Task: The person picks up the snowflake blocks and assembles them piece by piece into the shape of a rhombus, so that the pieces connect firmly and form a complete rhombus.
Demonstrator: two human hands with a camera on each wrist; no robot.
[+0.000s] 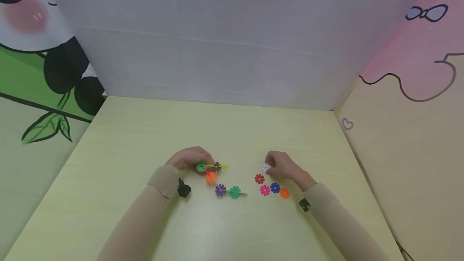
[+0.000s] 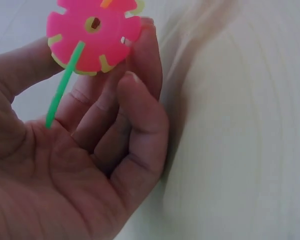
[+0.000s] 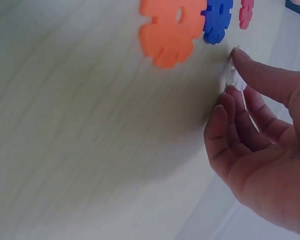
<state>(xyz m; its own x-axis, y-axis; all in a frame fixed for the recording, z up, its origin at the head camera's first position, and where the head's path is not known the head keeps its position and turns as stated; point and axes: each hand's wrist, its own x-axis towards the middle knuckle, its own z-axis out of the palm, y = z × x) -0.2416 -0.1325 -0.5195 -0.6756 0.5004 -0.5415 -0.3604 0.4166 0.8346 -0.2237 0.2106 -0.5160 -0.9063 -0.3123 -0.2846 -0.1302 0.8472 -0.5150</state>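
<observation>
My left hand [image 1: 191, 158] grips one end of a chain of notched plastic snowflake discs slotted together. Close by its fingers are a green disc [image 1: 201, 167], a brown disc [image 1: 216, 167] and an orange disc [image 1: 211, 177]. Toward the chain's far end come a purple disc [image 1: 220, 190] and a teal disc [image 1: 235, 192]. In the left wrist view, a pink disc [image 2: 90, 50] stands between thumb and fingers, with a green disc [image 2: 65, 85] seen edge-on in its slot. Between thumb and fingertips, my right hand [image 1: 284, 165] pinches a white disc [image 1: 266, 167], partly covered by them.
Loose discs lie flat on the table [image 1: 145, 124] near my right hand: a red one [image 1: 259, 179], a pink one [image 1: 265, 190], a blue one [image 1: 275, 188] and an orange one [image 1: 284, 193]. A pale wall [image 1: 217, 67] stands behind the table, with painted panels at both sides.
</observation>
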